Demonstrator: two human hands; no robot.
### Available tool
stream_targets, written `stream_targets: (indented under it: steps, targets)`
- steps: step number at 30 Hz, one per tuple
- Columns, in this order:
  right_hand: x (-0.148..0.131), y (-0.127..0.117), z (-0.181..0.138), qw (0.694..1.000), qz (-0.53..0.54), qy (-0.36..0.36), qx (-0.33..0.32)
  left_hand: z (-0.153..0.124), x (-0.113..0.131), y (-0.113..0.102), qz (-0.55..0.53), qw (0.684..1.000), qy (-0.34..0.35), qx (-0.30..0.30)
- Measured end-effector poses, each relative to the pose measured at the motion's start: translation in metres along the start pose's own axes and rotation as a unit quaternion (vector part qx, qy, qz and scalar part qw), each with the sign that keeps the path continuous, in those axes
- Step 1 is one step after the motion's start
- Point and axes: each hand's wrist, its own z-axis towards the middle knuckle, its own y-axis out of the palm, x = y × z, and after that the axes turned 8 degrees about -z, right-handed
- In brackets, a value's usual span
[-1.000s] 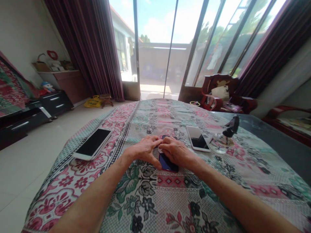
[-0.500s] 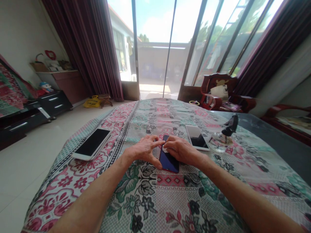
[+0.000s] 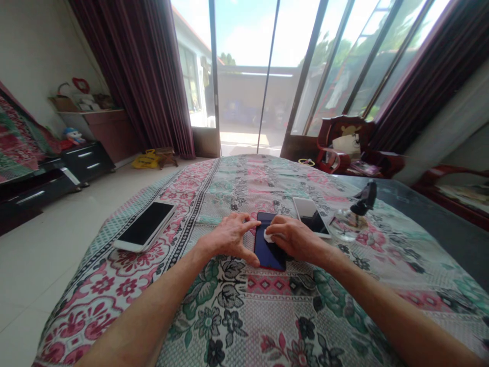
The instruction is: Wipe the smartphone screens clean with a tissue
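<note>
A dark-screened phone with a red edge lies face up on the patterned tablecloth. My left hand steadies it, thumb and index finger spread along its left edge. In the fingers of my right hand is a small white wipe, pressed against the screen; its exact material is hard to make out. Right of that hand lies a white phone with a partly dark, reflecting screen. Farther right stands a clear spray bottle with a black trigger head. A larger white phone lies at the left.
The flowered tablecloth covers the round table. Beyond its far edge are glass doors and a dark red wooden chair with things on it. A dark tabletop adjoins on the right. A yellow bag sits on the floor.
My right hand has slid the white wipe right across the phone's screen, uncovering more of its upper part. The phone has shifted slightly right; my left hand still touches its left edge.
</note>
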Motion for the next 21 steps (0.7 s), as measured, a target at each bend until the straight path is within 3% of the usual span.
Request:
stream_targets:
  steps: [6,15,18,21]
  targets:
    - [-0.016,0.014,0.011,0.999,-0.013,-0.02,0.032,0.001,0.001,0.002,0.0,1.0,-0.005,0.009]
    - [0.012,-0.018,-0.007,0.998,-0.019,0.047,-0.037,0.001,0.002,0.0,0.001,1.0,-0.005,0.005]
    - [0.007,-0.019,-0.01,0.997,-0.039,0.047,-0.054,0.002,0.002,0.001,-0.002,1.0,-0.001,0.006]
    - [-0.009,-0.01,-0.007,0.999,-0.027,0.013,-0.025,0.002,0.0,0.002,0.002,1.0,-0.003,0.006]
